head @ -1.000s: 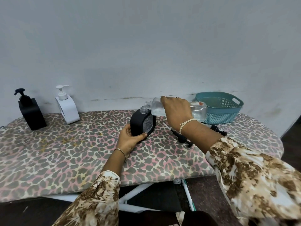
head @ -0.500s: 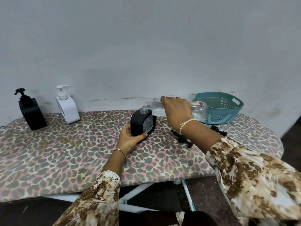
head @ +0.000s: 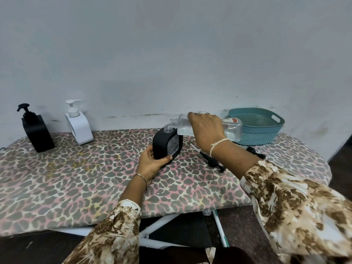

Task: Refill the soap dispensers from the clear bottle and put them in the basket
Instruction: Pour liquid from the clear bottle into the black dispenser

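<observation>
A black rounded soap dispenser with a clear window stands upright in the middle of the board, its neck uncapped. My left hand grips its lower front. My right hand holds the clear bottle almost level, mouth pointing left just above the dispenser's neck. The black pump of that dispenser lies on the board to the right. At the far left stand a black square dispenser and a white dispenser, both with pumps on. The teal basket sits at the far right.
The leopard-print ironing board stands against a pale wall. A small black cap lies in front of the basket. White metal legs show under the board's near edge, over a dark floor.
The clear bottle's mouth has lifted slightly and now sits a little higher above the dispenser's neck. Both hands stay where they were.
</observation>
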Demonstrator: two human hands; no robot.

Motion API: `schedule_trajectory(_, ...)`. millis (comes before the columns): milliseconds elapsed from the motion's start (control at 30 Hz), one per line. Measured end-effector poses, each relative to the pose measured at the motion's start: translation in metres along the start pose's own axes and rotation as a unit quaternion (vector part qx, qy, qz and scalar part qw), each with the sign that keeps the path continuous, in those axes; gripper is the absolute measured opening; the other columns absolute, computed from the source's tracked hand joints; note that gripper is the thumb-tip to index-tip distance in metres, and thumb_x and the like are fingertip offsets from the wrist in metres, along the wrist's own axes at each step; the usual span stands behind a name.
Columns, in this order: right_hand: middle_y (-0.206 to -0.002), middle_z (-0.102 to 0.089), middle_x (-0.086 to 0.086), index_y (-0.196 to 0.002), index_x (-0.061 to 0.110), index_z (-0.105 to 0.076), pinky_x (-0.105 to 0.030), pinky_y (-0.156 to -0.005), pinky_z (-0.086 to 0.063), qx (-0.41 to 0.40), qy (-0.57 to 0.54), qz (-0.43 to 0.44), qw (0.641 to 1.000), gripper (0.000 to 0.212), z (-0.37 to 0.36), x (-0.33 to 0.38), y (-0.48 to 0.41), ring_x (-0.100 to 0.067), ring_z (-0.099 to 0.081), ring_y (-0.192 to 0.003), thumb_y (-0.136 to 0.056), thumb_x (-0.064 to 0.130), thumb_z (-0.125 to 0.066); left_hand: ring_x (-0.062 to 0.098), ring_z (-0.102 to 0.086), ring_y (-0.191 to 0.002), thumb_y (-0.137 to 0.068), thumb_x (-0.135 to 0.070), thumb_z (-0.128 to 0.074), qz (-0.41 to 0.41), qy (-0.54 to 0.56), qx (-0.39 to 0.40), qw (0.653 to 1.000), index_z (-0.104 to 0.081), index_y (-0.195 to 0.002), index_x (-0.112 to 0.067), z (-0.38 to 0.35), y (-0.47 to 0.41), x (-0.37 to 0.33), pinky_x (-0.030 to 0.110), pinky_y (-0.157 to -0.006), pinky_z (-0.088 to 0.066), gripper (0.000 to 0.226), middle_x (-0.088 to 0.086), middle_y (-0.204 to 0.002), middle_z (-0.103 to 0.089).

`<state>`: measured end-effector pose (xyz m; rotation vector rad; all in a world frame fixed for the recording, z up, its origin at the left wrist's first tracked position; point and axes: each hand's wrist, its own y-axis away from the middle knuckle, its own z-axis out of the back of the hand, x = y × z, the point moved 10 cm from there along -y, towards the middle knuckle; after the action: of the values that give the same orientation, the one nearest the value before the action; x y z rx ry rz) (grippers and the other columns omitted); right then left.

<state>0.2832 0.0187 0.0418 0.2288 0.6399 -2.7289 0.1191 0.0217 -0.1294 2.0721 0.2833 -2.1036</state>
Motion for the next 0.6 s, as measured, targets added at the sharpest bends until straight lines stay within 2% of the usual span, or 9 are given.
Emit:
schedule_trajectory(267,-0.110,-0.065,-0.005,-0.117,0.011,-0.048,-0.031,-0.068,-0.035,0.001,0.003,0.001,1.000,0.039,0.0014,-0.0003,0.0007,-0.027,-0.063,-0.102,-0.082,-0.003,-0.057,0.021,-0.064,-0.106,-0.064,0.002,-0.084,0.004,0.000,0.002,1.000,-0.056,-0.109,-0.014,0.0005,-0.0011,0.0022,0.043,-0.097,-0.051,0.056,0.007,-0.112,-0.067)
schedule_trajectory(600,-0.109,-0.065,-0.005,-0.117,0.011,-0.048,-0.031,-0.069,-0.035,0.001,0.005,0.004,1.000,0.040,0.0024,0.0006,0.0014,-0.026,-0.063,-0.102,-0.081,-0.004,-0.057,0.020,-0.064,-0.107,-0.064,0.002,-0.085,-0.001,-0.002,0.003,1.000,-0.055,-0.113,-0.011,0.0003,-0.0013,0.0014,0.038,-0.098,-0.051,0.058,0.007,-0.114,-0.066)
